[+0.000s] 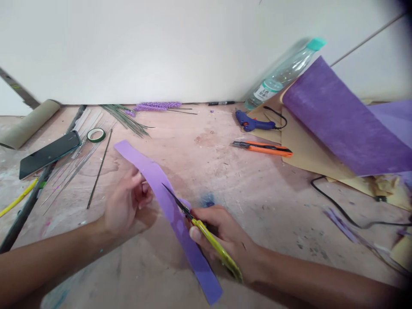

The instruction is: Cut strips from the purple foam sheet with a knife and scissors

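A long strip of purple paper or foam (pixel 161 182) runs diagonally before me, its lower end towards the front edge of the view. My left hand (pixel 125 201) is closed at the strip's left edge, with curled fingers partly hidden behind it. Yellow-handled scissors (pixel 215 244) are gripped in my right hand (pixel 228 240). Their dark blades lie across the middle of the strip and point up and left. A small curled purple piece shows beside the blades near my right fingers; whether it belongs to the strip, I cannot tell.
Left lie a phone (pixel 49 155), green tape roll (pixel 96 135), thin wires (pixel 77 165) and a cardboard tube (pixel 30 123). Purple flower stems (pixel 157 106) lie by the wall. Right are a glue gun (pixel 254 122), orange cutter (pixel 267 149), bottle (pixel 283 77) and purple sheet (pixel 344 120).
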`<action>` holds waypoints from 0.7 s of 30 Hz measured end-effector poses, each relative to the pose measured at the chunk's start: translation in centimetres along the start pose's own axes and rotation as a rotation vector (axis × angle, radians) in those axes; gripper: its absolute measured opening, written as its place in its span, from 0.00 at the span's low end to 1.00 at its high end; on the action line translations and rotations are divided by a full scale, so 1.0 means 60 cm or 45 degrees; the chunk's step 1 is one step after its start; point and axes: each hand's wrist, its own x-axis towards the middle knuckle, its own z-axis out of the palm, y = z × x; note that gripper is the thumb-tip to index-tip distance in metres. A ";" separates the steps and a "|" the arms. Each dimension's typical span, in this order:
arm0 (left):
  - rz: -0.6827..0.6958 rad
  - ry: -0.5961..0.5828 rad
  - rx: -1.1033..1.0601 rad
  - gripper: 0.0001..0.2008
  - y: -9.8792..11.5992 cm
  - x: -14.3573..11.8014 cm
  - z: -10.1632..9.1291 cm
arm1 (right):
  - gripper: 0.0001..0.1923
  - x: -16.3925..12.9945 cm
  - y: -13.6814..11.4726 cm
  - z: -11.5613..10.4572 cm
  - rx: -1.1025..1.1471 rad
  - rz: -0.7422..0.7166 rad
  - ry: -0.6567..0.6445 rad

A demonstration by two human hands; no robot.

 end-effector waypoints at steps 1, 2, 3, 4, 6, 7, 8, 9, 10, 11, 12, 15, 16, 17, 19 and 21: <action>-0.009 -0.021 0.028 0.13 0.000 -0.003 0.001 | 0.28 0.000 -0.001 0.001 0.022 0.000 0.003; -0.025 -0.039 0.058 0.12 -0.001 -0.006 0.001 | 0.28 0.001 -0.002 0.003 0.043 0.000 0.004; -0.040 -0.052 0.087 0.12 -0.003 -0.009 0.000 | 0.28 0.001 -0.003 0.005 0.056 -0.003 0.011; -0.050 -0.067 0.118 0.12 -0.005 -0.010 -0.002 | 0.28 0.002 -0.004 0.007 0.061 -0.006 0.022; -0.058 -0.106 0.189 0.14 -0.011 -0.012 -0.008 | 0.28 0.005 -0.007 0.011 0.052 -0.017 0.051; -0.059 -0.127 0.223 0.16 -0.014 -0.012 -0.012 | 0.28 0.007 -0.009 0.012 0.035 -0.026 0.064; -0.059 -0.150 0.261 0.18 -0.017 -0.013 -0.015 | 0.29 0.009 -0.011 0.013 0.016 -0.033 0.072; -0.060 -0.172 0.299 0.20 -0.019 -0.014 -0.017 | 0.29 0.011 -0.012 0.014 -0.002 -0.040 0.079; -0.059 -0.191 0.333 0.20 -0.020 -0.016 -0.018 | 0.29 0.013 -0.014 0.015 -0.014 -0.044 0.080; -0.053 -0.206 0.364 0.20 -0.020 -0.018 -0.017 | 0.29 0.015 -0.016 0.015 -0.021 -0.046 0.082; -0.044 -0.219 0.393 0.19 -0.019 -0.020 -0.016 | 0.29 0.017 -0.017 0.016 -0.019 -0.042 0.088; -0.001 -0.245 0.460 0.16 -0.014 -0.026 -0.008 | 0.29 0.020 -0.018 0.019 -0.010 -0.034 0.110; 0.014 -0.249 0.475 0.16 -0.012 -0.027 -0.006 | 0.29 0.021 -0.017 0.020 -0.010 -0.036 0.115; 0.030 -0.251 0.486 0.15 -0.011 -0.028 -0.005 | 0.30 0.021 -0.016 0.021 -0.013 -0.044 0.122; 0.059 -0.247 0.494 0.15 -0.011 -0.028 -0.006 | 0.30 0.021 -0.014 0.023 -0.021 -0.063 0.126; 0.077 -0.242 0.488 0.15 -0.014 -0.028 -0.009 | 0.30 0.020 -0.013 0.026 -0.030 -0.072 0.123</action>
